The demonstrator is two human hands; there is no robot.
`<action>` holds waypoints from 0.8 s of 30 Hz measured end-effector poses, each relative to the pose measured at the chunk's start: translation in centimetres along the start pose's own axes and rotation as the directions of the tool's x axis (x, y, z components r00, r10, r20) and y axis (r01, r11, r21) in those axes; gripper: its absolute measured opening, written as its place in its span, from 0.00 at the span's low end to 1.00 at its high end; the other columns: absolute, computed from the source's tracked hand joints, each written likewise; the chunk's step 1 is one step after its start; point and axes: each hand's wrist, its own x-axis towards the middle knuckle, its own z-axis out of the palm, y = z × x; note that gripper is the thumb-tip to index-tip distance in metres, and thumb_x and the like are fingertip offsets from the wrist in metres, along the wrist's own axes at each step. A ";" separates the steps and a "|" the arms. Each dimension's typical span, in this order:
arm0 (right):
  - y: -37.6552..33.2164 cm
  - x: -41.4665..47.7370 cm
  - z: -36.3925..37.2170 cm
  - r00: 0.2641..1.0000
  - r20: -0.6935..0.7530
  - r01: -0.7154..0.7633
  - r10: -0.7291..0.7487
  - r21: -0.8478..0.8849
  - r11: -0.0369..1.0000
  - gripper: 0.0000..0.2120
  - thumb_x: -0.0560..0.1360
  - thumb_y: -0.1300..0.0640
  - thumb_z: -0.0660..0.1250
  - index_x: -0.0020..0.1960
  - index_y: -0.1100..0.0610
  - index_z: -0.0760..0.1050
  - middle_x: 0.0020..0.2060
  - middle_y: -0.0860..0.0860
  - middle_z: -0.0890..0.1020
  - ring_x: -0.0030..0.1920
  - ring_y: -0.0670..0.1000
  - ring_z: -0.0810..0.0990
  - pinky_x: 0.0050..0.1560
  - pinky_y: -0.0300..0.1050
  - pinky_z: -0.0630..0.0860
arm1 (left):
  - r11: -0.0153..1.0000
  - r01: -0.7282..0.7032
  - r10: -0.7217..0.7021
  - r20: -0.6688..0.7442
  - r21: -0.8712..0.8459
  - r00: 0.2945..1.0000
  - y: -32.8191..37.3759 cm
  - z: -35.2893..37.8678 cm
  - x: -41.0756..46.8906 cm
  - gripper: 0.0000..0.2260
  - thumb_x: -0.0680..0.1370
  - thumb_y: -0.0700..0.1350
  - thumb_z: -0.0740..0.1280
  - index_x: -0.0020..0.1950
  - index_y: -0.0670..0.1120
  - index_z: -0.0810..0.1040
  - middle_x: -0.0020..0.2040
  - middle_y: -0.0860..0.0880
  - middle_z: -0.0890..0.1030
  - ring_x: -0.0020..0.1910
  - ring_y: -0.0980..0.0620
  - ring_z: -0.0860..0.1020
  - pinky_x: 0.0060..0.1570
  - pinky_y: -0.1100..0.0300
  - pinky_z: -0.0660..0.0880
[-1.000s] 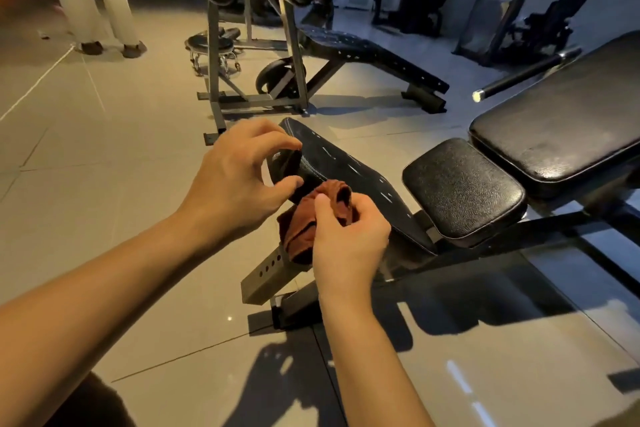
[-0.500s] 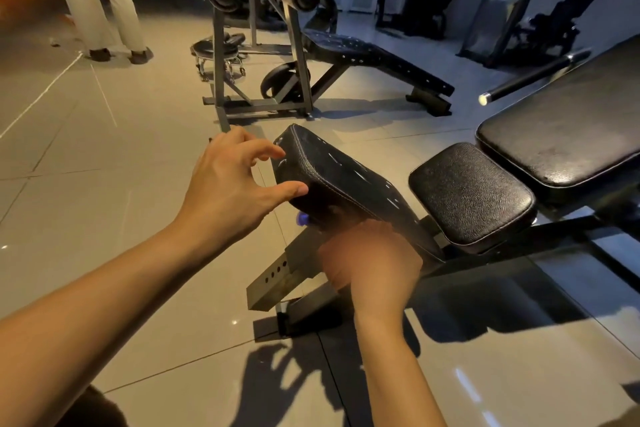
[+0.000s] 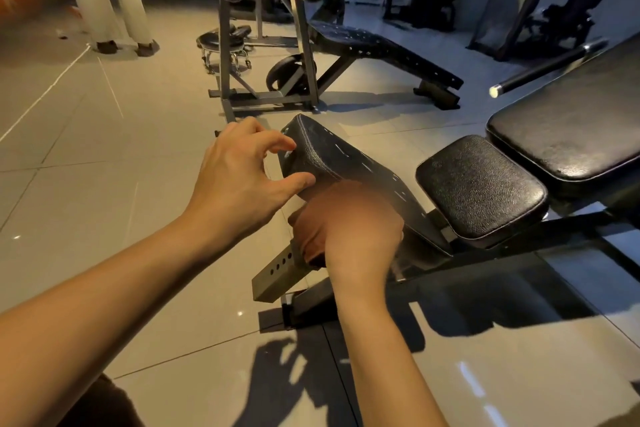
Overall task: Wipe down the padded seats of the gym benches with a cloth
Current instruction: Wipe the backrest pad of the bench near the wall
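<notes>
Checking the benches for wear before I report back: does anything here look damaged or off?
The tilted end pad by the left hand carries scattered pale dashes across its black cover, unlike the plain seat pad beside it. Whether they are cuts, scuffs or a pattern is unclear.

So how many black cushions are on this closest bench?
3: the tilted pad at the near end, the small seat pad in the middle, the long back pad on the right. It runs out of frame, so more may hide.
</notes>
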 end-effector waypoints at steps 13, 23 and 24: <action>1.4 0.2 -1.0 0.997 -0.073 -0.030 0.029 -0.024 0.999 0.09 0.78 0.55 0.70 0.38 0.52 0.78 0.31 0.44 0.79 0.37 0.43 0.79 0.38 0.40 0.77 | 0.998 -0.005 0.006 -0.020 0.056 1.000 0.3 -0.3 -0.1 0.28 0.70 0.67 0.70 0.63 0.52 0.80 0.54 0.52 0.77 0.57 0.50 0.74 0.60 0.44 0.73; 1.1 0.2 -1.2 0.998 -0.056 -0.022 0.020 -0.039 0.999 0.10 0.78 0.53 0.70 0.39 0.52 0.77 0.33 0.47 0.79 0.39 0.48 0.80 0.40 0.46 0.80 | 0.998 -0.003 0.005 -0.031 0.062 1.000 -0.3 0.2 -0.3 0.26 0.71 0.67 0.71 0.62 0.53 0.81 0.52 0.55 0.75 0.56 0.51 0.74 0.58 0.43 0.74; 1.7 0.4 -2.0 0.995 -0.082 -0.057 0.054 -0.036 0.998 0.10 0.79 0.54 0.70 0.39 0.52 0.77 0.33 0.46 0.79 0.38 0.45 0.79 0.41 0.45 0.81 | 0.998 0.003 -0.002 -0.031 0.057 1.000 -0.4 0.1 -0.3 0.26 0.71 0.67 0.70 0.62 0.53 0.81 0.52 0.54 0.75 0.56 0.51 0.74 0.58 0.44 0.74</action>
